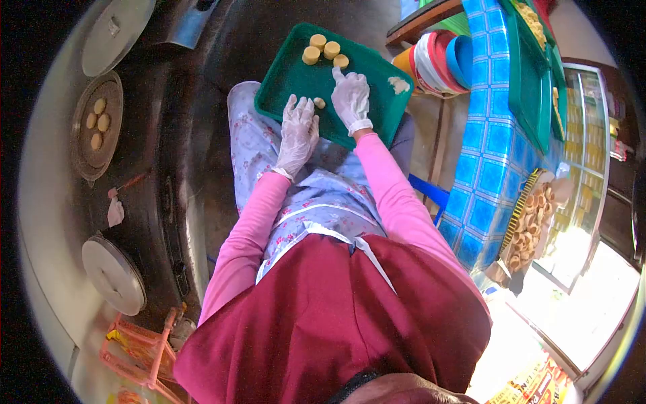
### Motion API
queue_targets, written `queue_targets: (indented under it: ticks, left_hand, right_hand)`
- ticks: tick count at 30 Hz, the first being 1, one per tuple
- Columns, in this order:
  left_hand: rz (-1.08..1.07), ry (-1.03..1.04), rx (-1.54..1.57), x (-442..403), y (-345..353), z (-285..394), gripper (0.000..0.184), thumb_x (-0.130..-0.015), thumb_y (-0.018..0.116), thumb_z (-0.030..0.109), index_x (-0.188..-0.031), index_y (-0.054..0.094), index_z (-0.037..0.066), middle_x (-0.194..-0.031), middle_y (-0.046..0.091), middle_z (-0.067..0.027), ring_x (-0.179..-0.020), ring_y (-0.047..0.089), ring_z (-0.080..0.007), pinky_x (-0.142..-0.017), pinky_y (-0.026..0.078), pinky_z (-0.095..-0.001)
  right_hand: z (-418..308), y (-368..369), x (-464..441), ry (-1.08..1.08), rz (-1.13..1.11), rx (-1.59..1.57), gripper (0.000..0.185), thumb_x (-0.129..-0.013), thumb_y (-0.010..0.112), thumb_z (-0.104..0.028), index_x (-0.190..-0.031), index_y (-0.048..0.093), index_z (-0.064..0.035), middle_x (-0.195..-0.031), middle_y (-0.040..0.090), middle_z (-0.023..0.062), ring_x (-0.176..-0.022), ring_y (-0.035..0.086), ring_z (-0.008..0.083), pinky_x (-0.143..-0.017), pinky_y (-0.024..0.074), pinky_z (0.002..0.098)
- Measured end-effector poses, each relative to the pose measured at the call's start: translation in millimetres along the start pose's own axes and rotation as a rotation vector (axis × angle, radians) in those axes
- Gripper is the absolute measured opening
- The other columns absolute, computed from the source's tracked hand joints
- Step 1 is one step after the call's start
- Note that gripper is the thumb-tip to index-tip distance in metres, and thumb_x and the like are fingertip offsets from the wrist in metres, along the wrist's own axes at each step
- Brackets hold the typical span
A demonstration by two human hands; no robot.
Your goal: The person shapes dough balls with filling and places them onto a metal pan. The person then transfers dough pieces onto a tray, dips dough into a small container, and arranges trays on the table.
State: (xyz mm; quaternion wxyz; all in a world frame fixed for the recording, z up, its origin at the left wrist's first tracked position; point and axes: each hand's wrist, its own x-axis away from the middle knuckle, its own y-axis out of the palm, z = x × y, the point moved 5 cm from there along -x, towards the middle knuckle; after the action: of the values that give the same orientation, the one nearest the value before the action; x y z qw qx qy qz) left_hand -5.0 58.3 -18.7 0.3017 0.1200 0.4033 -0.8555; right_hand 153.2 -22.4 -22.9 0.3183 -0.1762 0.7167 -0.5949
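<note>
Maroon headscarf [330,316] nearest, then dough rounds [311,55] far on the green tray [289,82] — likely light, soft, best pinched by their sides — with right hand [350,99] half-curled at the rightmost, grip unclear, and left hand [297,131] loosely spread, seemingly empty.

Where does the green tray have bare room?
The green tray is bare left of the four dough discs, beyond the left hand, and between the discs and the dough scrap. It's crowded at the discs, by the right hand, and between the hands, where a small dough lump lies.
</note>
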Motion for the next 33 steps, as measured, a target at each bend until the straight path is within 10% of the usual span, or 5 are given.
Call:
queue_targets:
  ticks: [15,33]
  left_hand:
    - [-0.003,-0.029,0.044,-2,-2,2,0.04,-0.084,0.068,0.001,-0.124,0.063,-0.001,-0.125,0.064,-0.0212,-0.126,0.053,-0.0451,-0.109,0.042,-0.0506]
    - [0.0,-0.038,0.051,-3,-3,2,0.04,-0.082,0.069,0.0,-0.122,0.064,-0.001,-0.123,0.065,-0.0205,-0.123,0.055,-0.045,-0.106,0.045,-0.0498]
  right_hand:
    - [1,17,-16,-0.216,0.157,-0.031,0.013,-0.08,0.059,-0.004,-0.09,0.067,-0.0059,-0.084,0.063,0.0116,-0.084,0.06,0.0309,-0.077,0.0509,0.0417]
    - [-40,31,-44,-0.389,0.035,0.01,0.01,-0.077,0.061,-0.006,-0.085,0.067,-0.0067,-0.092,0.063,0.0139,-0.091,0.061,0.0315,-0.078,0.0523,0.0412]
